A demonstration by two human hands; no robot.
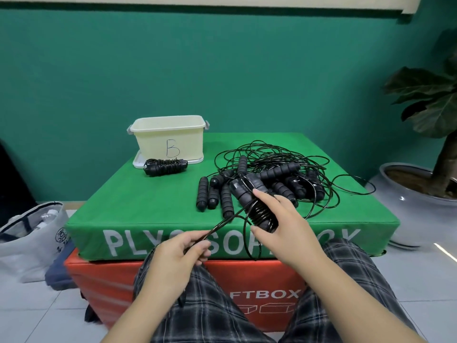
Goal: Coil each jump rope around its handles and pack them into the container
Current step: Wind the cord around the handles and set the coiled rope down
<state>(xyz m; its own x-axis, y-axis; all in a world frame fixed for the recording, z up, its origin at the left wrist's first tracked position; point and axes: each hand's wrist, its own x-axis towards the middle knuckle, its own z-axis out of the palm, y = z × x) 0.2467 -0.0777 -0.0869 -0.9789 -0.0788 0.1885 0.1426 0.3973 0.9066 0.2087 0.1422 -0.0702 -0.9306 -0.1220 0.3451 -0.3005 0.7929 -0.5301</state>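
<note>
Black handles (part-coiled) in right hand.

Arms: we see both forearms bare, no sleeves reaching the left hand or the right hand.
Wrists: no watch or bands.
Legs: below the hands, we see dark plaid trousers with thin pale lines.
</note>
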